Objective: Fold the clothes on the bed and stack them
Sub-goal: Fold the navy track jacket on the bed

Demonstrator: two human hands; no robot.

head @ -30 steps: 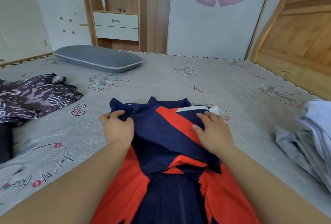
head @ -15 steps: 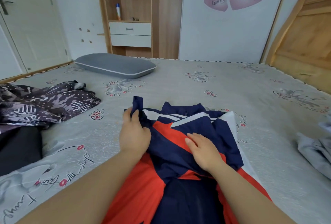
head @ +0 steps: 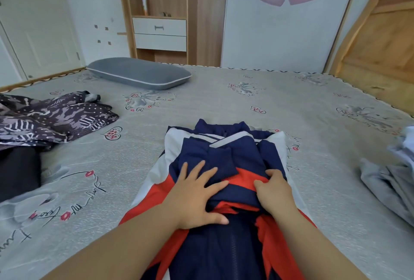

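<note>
While the left hand (head: 197, 192) presses flat and the right hand (head: 272, 190) pinches folded cloth, the jacket (head: 226, 161) lies beneath both on the bed (head: 224, 102). It looks light, soft and slippery. Hold layered edges, lest they slide.

Both forearms reach forward from the bottom edge, bare. The left hand (head: 197, 192) lies flat, palm down, with the fingers spread and straight and the thumb pointing to the right. The right hand (head: 274, 190) is palm down too, with its fingers curled under.
</note>
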